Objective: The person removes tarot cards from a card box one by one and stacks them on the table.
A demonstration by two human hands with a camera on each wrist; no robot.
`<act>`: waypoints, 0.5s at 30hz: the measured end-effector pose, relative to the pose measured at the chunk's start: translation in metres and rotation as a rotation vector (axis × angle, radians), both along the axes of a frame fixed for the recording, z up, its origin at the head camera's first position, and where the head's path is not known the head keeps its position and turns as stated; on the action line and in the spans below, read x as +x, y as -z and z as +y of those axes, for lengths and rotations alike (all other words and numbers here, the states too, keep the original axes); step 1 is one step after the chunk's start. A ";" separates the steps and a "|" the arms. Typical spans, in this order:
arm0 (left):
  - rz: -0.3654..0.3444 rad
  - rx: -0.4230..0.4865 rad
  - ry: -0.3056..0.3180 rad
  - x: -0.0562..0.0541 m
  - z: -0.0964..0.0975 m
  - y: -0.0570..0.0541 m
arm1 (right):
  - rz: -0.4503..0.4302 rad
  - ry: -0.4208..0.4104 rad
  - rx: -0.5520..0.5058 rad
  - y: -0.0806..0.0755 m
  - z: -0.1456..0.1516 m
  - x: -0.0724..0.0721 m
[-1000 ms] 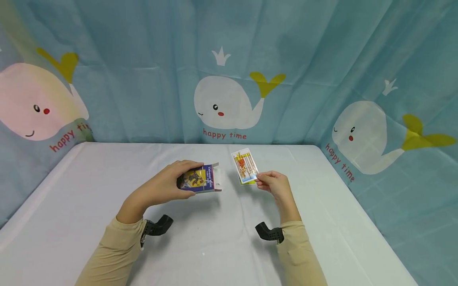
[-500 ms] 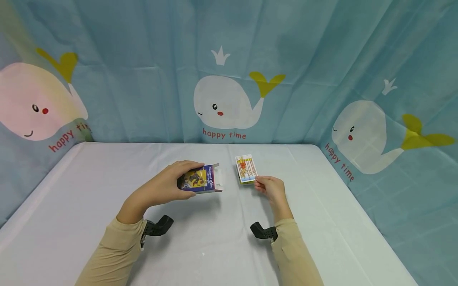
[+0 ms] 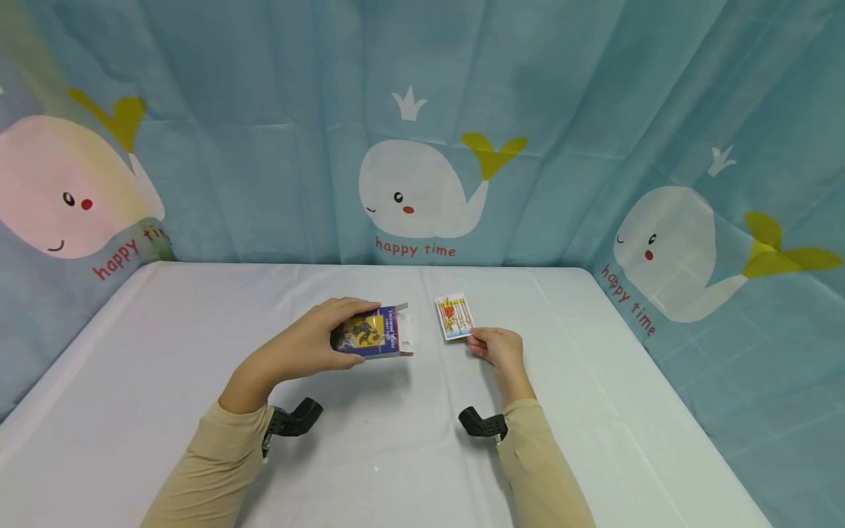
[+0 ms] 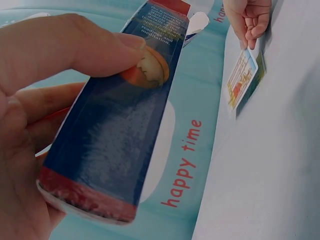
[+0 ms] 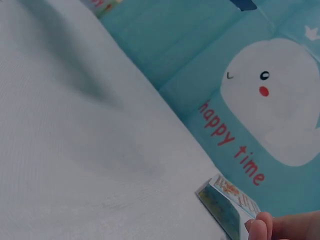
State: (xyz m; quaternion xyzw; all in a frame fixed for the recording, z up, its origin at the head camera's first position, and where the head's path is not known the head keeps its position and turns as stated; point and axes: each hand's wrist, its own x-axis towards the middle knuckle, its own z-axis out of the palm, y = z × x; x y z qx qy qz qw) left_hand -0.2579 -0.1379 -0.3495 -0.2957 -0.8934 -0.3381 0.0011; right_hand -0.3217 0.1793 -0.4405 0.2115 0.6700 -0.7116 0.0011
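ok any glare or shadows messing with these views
Head: soft shadow on the table below the box; left wrist: pale hazy patch on the box's dark side, likely glare; right wrist: dim overall, with a blurry dark shadow at upper left.

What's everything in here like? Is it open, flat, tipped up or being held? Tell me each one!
Universal Waite tarot box: open at one end, held
Left hand: gripping the box
Upper tarot card: picture side up, tilted, pinched near a corner
Right hand: pinching that card
Lower card: lying partly covered by the upper one
White tablecloth: spread out, slightly creased
Whale curtain: hanging, creased
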 end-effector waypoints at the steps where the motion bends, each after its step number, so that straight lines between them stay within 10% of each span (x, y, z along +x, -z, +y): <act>1: 0.000 0.000 0.001 0.000 0.000 0.000 | 0.000 0.005 -0.003 0.000 0.000 0.000; 15: -0.005 0.002 0.002 -0.001 0.001 0.001 | 0.021 0.055 0.078 0.005 -0.008 -0.004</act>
